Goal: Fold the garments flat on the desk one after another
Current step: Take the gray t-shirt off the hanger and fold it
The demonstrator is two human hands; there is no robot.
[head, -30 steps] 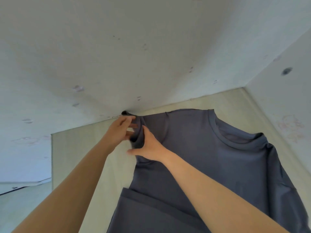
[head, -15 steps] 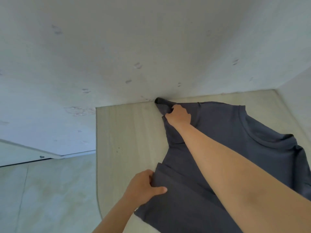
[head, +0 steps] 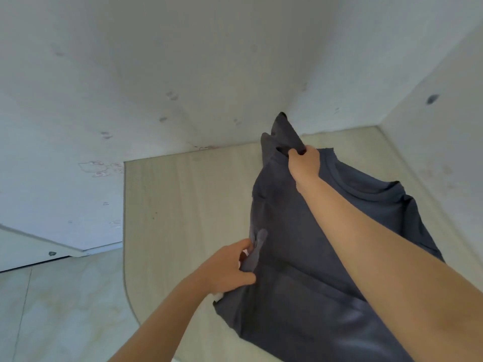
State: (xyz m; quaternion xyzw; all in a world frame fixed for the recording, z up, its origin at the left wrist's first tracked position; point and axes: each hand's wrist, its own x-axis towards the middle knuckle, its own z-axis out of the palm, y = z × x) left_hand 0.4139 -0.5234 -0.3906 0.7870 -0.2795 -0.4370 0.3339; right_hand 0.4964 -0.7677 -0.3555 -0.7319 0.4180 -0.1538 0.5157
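Observation:
A dark grey T-shirt [head: 292,291] lies on the light wooden desk [head: 183,210], its round collar toward the far right. My right hand [head: 304,162] grips the shirt's left shoulder and sleeve, lifted off the desk so the sleeve sticks up against the wall. My left hand [head: 227,267] pinches the shirt's left side edge lower down, near the desk's front. The left side of the shirt is raised between both hands. My right forearm covers part of the shirt's body.
White walls [head: 183,74] close the desk at the back and on the right [head: 444,152]. The desk's left edge and rounded front corner [head: 128,296] border a pale tiled floor [head: 65,309]. Bare desk surface lies left of the shirt.
My left hand left the sleeve, dropped to the shirt's lower side edge and gripped it. My right hand has lifted the shoulder and sleeve up and to the right.

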